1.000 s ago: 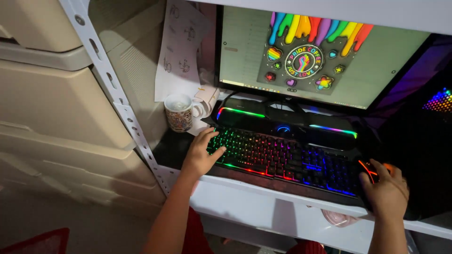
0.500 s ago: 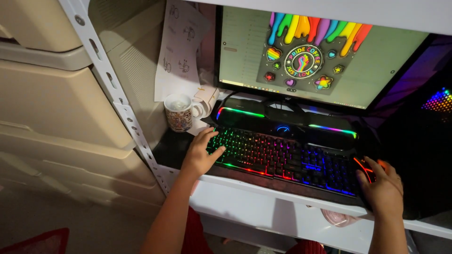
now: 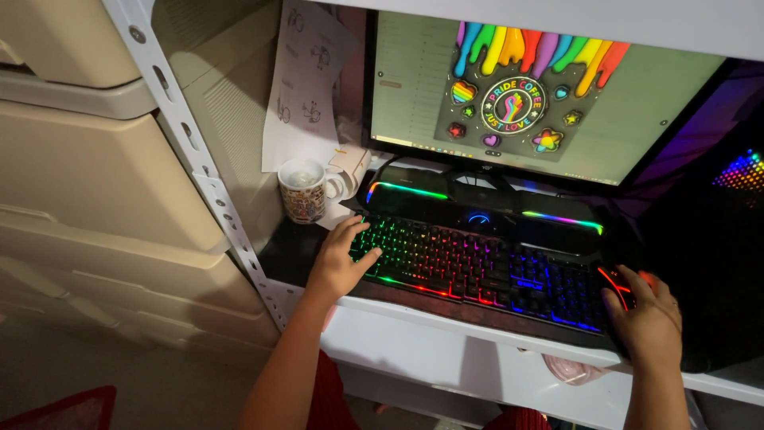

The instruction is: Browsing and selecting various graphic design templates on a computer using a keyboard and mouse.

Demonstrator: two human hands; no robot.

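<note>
Head view is showing the left hand (image 3: 338, 267) lying loose with fingers spread on the left end of the black backlit keyboard with rainbow-lit keys (image 3: 477, 267), pressing keys and gripping nothing. The right hand (image 3: 649, 322) is cupping the black computer mouse with red glowing trim (image 3: 619, 288) at the keyboard's right end, near the front lip of the white shelf (image 3: 446, 338).

A patterned ceramic mug with pale liquid inside (image 3: 306, 189) is standing just beside the keyboard's back-left corner, near the left hand; a careless lift or sideways sweep of that hand is likely to knock it and spill onto the keys. The mouse is sitting close to the shelf edge, so a pull toward the body risks dragging it off.
</note>
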